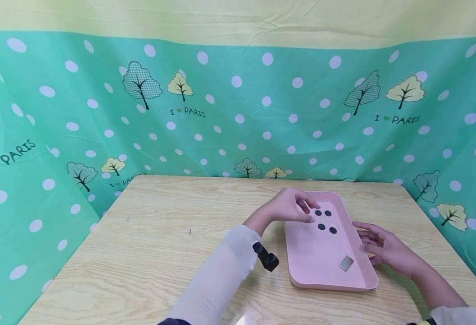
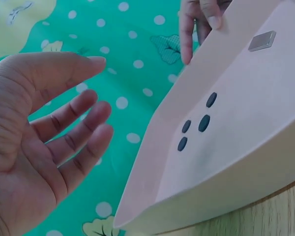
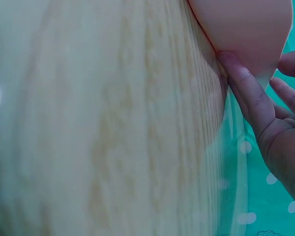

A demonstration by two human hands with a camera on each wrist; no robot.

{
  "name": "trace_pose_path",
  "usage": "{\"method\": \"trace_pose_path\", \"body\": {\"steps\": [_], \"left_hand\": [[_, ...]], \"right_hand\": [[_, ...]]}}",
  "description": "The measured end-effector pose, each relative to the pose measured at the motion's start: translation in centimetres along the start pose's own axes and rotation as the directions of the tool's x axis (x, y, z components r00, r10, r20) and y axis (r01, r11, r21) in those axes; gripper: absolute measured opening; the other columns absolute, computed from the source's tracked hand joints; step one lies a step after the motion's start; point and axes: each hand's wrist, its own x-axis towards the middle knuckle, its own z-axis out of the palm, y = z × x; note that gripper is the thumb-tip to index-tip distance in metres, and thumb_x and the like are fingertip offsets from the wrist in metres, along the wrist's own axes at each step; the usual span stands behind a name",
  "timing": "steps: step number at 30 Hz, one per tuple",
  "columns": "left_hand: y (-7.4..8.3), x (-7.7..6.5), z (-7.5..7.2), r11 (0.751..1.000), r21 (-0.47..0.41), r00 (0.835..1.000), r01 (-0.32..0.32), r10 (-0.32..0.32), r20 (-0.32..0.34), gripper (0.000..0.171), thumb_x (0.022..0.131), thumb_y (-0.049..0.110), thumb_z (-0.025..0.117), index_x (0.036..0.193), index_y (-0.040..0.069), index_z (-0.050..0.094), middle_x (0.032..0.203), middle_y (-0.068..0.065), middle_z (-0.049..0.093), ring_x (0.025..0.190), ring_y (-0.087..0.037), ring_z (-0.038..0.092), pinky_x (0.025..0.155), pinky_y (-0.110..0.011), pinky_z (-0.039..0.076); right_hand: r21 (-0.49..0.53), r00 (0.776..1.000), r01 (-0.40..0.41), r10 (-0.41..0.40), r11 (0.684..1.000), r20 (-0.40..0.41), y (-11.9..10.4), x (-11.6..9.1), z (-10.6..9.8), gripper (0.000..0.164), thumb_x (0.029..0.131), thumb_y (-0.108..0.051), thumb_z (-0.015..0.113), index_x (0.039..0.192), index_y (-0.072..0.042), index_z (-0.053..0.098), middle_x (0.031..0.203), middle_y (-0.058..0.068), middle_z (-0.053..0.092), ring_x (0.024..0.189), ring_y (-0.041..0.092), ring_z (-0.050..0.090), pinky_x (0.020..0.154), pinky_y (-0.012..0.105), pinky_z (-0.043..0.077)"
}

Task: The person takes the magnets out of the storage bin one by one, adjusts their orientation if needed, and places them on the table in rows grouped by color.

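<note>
A shallow pink tray (image 1: 319, 266) lies on the table, with several small black discs (image 1: 321, 226) and a silver rectangular piece (image 1: 346, 262) on its floor. Over the tray's far left part hovers my left hand (image 1: 292, 205), its fingers loosely bent, thumb apart, nothing between them. The left wrist view shows this hand (image 2: 49, 123) clear of the tray wall (image 2: 172, 128). At the tray's right side, my right hand (image 1: 392, 250) holds the wall, thumb at the rim and fingers outside. In the right wrist view, one finger (image 3: 243, 83) touches the tray's outer surface.
The wood-grain table (image 1: 161, 234) extends to the left of the tray, with a tiny dark mark (image 1: 189, 231) on it. A green dotted curtain (image 1: 221, 108) hangs behind and along both sides.
</note>
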Motion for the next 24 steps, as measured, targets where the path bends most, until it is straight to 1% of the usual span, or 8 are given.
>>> {"method": "trace_pose_path", "body": {"steps": [1, 3, 7, 9, 13, 19, 24], "left_hand": [[0.1, 0.1, 0.1, 1.000, 0.007, 1.000, -0.005, 0.005, 0.007, 0.028, 0.078, 0.010, 0.082, 0.105, 0.009, 0.075, 0.094, 0.010, 0.071, 0.084, -0.003, 0.065, 0.082, -0.025, 0.053], [0.3, 0.4, 0.4, 0.999, 0.032, 1.000, -0.016, 0.015, 0.019, 0.028, 0.078, 0.011, 0.082, 0.105, 0.010, 0.075, 0.092, 0.013, 0.070, 0.084, 0.000, 0.064, 0.082, -0.023, 0.052], [0.6, 0.9, 1.1, 0.998, 0.047, 0.998, -0.031, 0.028, 0.057, 0.028, 0.078, 0.012, 0.082, 0.105, 0.011, 0.076, 0.090, 0.015, 0.068, 0.083, 0.002, 0.063, 0.075, -0.016, 0.050], [0.7, 1.2, 1.5, 0.998, 0.046, 0.995, -0.043, 0.039, 0.088, 0.029, 0.079, 0.011, 0.082, 0.107, 0.009, 0.075, 0.092, 0.013, 0.068, 0.083, 0.002, 0.063, 0.073, -0.014, 0.049], [0.7, 1.8, 2.2, 0.996, 0.059, 0.988, -0.072, 0.063, 0.141, 0.029, 0.079, 0.008, 0.081, 0.108, 0.007, 0.075, 0.097, 0.009, 0.068, 0.083, 0.002, 0.063, 0.074, -0.012, 0.049], [0.7, 2.5, 3.3, 0.991, 0.084, 0.976, -0.104, 0.085, 0.202, 0.028, 0.080, 0.007, 0.080, 0.107, 0.006, 0.075, 0.097, 0.002, 0.072, 0.080, 0.003, 0.063, 0.073, -0.011, 0.049], [0.8, 2.9, 4.0, 0.993, 0.087, 0.968, -0.086, 0.063, 0.242, 0.028, 0.081, 0.006, 0.079, 0.109, 0.005, 0.074, 0.101, -0.004, 0.072, 0.078, 0.006, 0.061, 0.074, -0.010, 0.048]], "right_hand": [[0.002, 1.000, 0.004, -0.004, 1.000, 0.004, 0.0, 0.0, 0.0, 0.064, 0.099, -0.010, 0.055, 0.151, 0.005, 0.020, 0.138, 0.037, 0.039, 0.106, 0.002, 0.059, 0.076, 0.045, 0.057], [0.007, 1.000, 0.008, -0.008, 1.000, 0.012, 0.1, 0.0, -0.1, 0.064, 0.099, -0.010, 0.055, 0.151, 0.004, 0.020, 0.138, 0.037, 0.039, 0.106, 0.002, 0.059, 0.077, 0.046, 0.057], [0.003, 1.000, 0.008, -0.008, 1.000, 0.022, 0.1, 0.0, -0.2, 0.064, 0.100, -0.011, 0.054, 0.151, 0.004, 0.019, 0.139, 0.038, 0.037, 0.106, 0.002, 0.059, 0.077, 0.045, 0.057], [-0.001, 1.000, 0.004, -0.004, 1.000, 0.023, 0.1, 0.0, -0.2, 0.065, 0.100, -0.012, 0.054, 0.151, 0.004, 0.017, 0.140, 0.039, 0.036, 0.106, 0.001, 0.059, 0.077, 0.045, 0.057], [-0.006, 1.000, -0.003, 0.003, 1.000, 0.025, 0.0, 0.0, -0.1, 0.066, 0.100, -0.012, 0.054, 0.152, 0.004, 0.016, 0.140, 0.039, 0.035, 0.106, 0.001, 0.059, 0.077, 0.045, 0.057], [-0.011, 1.000, -0.003, 0.004, 1.000, 0.031, 0.1, 0.0, -0.2, 0.066, 0.101, -0.012, 0.053, 0.152, 0.005, 0.015, 0.140, 0.040, 0.036, 0.106, 0.001, 0.059, 0.077, 0.045, 0.057], [-0.006, 0.999, -0.003, 0.003, 1.000, 0.035, 0.1, 0.0, -0.3, 0.065, 0.101, -0.012, 0.053, 0.152, 0.004, 0.016, 0.139, 0.039, 0.037, 0.106, 0.002, 0.060, 0.077, 0.045, 0.057]]}}
